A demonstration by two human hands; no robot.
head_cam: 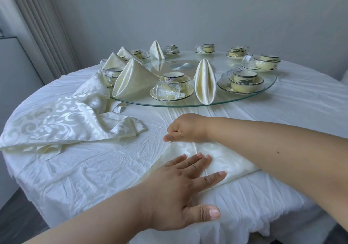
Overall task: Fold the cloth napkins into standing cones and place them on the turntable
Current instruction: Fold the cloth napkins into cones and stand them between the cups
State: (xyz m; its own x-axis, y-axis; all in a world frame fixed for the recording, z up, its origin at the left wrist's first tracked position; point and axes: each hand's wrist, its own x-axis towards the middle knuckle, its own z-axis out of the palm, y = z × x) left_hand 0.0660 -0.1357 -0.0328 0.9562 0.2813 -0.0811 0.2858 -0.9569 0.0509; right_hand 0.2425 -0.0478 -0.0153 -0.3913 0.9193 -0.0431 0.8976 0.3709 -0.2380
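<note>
L hand (pixel 185 184) flat, fingers spread, pressing the napkin (pixel 222 158) on the table (pixel 84 168) near edge; R hand (pixel 185 127) pinches its far corner. Loose napkins (pixel 62 123) piled left. Beyond, glass turntable (pixel 250 97) w/ folded cones (pixel 204 84) among dish sets.

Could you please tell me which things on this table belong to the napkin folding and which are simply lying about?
Belonging to the job:
napkin being folded
left hand
right hand
unfolded napkins
finished cones
glass turntable

Lying about:
wrapped bowl sets
white tablecloth
</note>
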